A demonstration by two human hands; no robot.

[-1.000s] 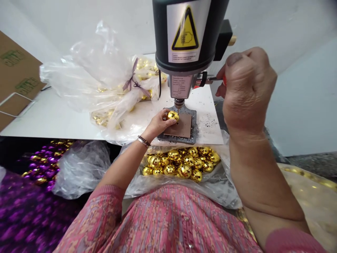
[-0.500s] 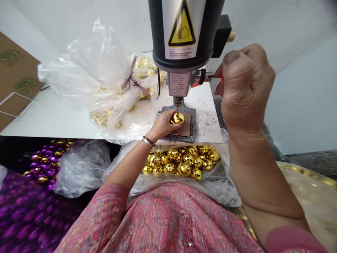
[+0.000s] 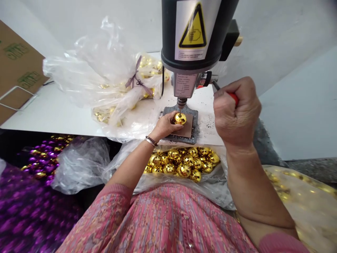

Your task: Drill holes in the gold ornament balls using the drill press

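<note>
My left hand (image 3: 166, 127) is shut on a gold mirror ball (image 3: 179, 118), pressing it down on a brown pad (image 3: 188, 130) on the grey base (image 3: 180, 139) of a bench drill (image 3: 190, 42). The tip of the drill bit (image 3: 180, 114) meets the top of the ball. My right hand (image 3: 237, 113) is a fist around the red grip (image 3: 233, 98) of a lever that runs up to the drill head. Its fingers hide most of the grip.
A heap of gold mirror balls (image 3: 181, 162) lies in a plastic bag below the table's front edge. Tied bags of gold balls (image 3: 118, 88) stand on the white table (image 3: 58, 114), with dark shavings (image 3: 207, 123) near the drill. Purple balls (image 3: 44, 158) lie at lower left, and a cardboard box (image 3: 18, 59) stands at far left.
My left hand has brought the ball from beside the bit to directly beneath it. My right hand has moved lower, drawing the lever's red grip down.
</note>
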